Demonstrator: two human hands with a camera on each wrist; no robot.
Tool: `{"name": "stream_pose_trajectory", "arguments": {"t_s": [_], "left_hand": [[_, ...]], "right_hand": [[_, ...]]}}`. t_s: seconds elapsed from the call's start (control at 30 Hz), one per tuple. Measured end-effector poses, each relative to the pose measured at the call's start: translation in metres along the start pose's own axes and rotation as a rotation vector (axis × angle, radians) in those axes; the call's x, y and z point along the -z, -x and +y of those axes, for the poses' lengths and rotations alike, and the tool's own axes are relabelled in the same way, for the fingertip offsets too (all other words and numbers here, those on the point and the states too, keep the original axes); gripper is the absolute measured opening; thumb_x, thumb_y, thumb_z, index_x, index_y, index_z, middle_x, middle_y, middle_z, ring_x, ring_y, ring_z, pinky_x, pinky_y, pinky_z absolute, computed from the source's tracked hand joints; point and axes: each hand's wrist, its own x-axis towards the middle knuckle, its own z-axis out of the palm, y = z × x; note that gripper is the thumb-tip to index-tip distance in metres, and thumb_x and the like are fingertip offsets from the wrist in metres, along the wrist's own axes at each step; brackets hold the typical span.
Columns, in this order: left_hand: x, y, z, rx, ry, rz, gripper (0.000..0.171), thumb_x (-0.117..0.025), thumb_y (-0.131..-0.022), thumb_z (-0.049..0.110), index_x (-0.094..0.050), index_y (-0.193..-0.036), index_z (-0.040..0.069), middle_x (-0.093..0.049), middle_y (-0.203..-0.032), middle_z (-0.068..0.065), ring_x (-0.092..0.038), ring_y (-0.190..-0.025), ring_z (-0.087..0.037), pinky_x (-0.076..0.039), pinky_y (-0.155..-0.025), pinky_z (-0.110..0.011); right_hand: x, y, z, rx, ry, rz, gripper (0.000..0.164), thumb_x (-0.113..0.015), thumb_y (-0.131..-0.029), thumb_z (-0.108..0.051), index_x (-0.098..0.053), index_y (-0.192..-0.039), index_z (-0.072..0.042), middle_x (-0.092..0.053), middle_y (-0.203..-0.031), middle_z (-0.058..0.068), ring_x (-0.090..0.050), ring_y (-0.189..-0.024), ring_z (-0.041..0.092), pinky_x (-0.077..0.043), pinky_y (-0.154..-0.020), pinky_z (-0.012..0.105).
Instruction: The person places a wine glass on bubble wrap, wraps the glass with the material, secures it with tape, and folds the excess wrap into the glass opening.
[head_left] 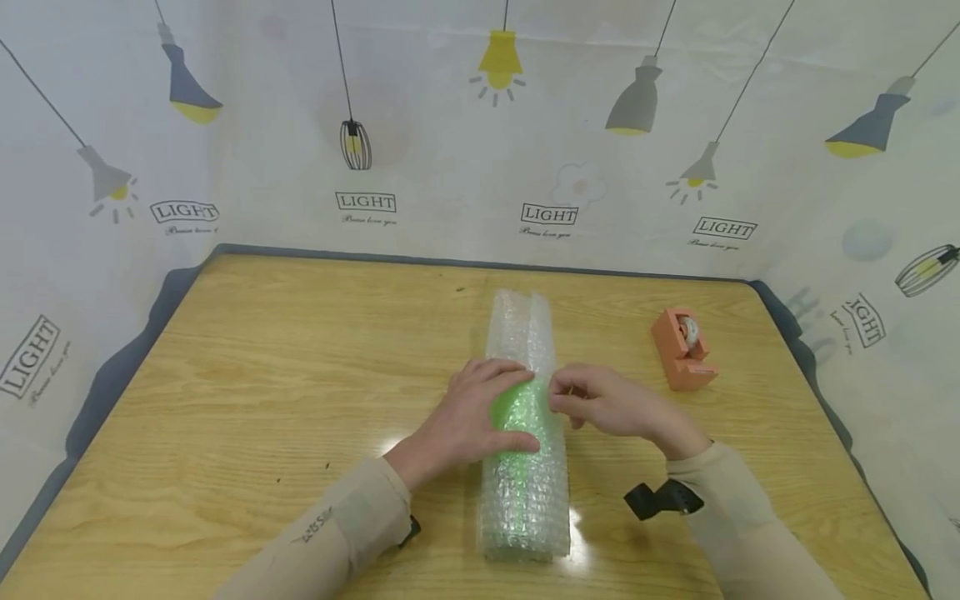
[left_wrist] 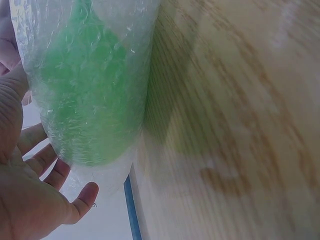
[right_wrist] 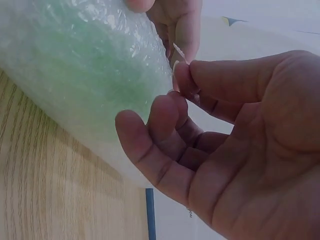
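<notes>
A roll of clear bubble wrap [head_left: 525, 508] lies lengthwise on the table, wrapped around a green object [left_wrist: 90, 95] with a broad rounded end and a narrower part. My left hand [head_left: 480, 412] rests across the roll from the left, its fingers and thumb extended over the top. At the roll's right side, my right hand [head_left: 600, 400] pinches a thin whitish strip [right_wrist: 179, 51] that looks like tape between thumb and index finger. Its other fingers [right_wrist: 131, 131] are loosely bent beside the wrap in the right wrist view.
An orange tape dispenser [head_left: 681, 354] with a roll of tape stands to the right, beyond my right hand. The wooden table [head_left: 300, 350] has a white curtain [head_left: 450, 125] with printed lamps along its back and sides. Black straps sit at both wrists.
</notes>
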Motion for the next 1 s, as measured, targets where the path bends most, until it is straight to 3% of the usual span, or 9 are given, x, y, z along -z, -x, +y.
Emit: {"name": "stream_pose_trajectory", "arguments": {"t_s": [0.6, 0.87, 1.0], "left_hand": [[0.001, 0.001, 0.0, 0.0, 0.014, 0.003, 0.091, -0.085, -0.078, 0.055, -0.05, -0.153, 0.017, -0.048, -0.156, -0.001, -0.038, -0.142, -0.023, -0.03, -0.121, -0.051], [0.0, 0.0, -0.001, -0.012, 0.004, 0.007, 0.091, -0.085, -0.079, 0.056, -0.051, -0.153, 0.016, -0.049, -0.155, -0.001, -0.04, -0.14, -0.023, -0.03, -0.121, -0.05], [-0.001, 0.0, 0.0, -0.025, 0.009, 0.016, 0.09, -0.085, -0.079, 0.055, -0.051, -0.152, 0.015, -0.049, -0.154, -0.002, -0.041, -0.139, -0.024, -0.032, -0.12, -0.051]], "right_hand": [[-0.003, -0.017, -0.011, -0.09, 0.082, -0.049, 0.017, -0.056, -0.104, -0.013, -0.065, -0.091, -0.008, -0.061, -0.095, 0.005, -0.06, -0.08, 0.016, -0.059, -0.071, 0.035], [0.0, -0.017, -0.017, -0.091, 0.029, -0.062, 0.018, -0.056, -0.104, -0.012, -0.064, -0.091, -0.005, -0.061, -0.096, 0.006, -0.061, -0.083, 0.02, -0.06, -0.073, 0.042], [0.0, -0.018, -0.02, -0.103, 0.048, -0.069, 0.018, -0.057, -0.104, -0.012, -0.064, -0.088, -0.006, -0.06, -0.093, 0.005, -0.061, -0.083, 0.019, -0.06, -0.072, 0.038]]}}
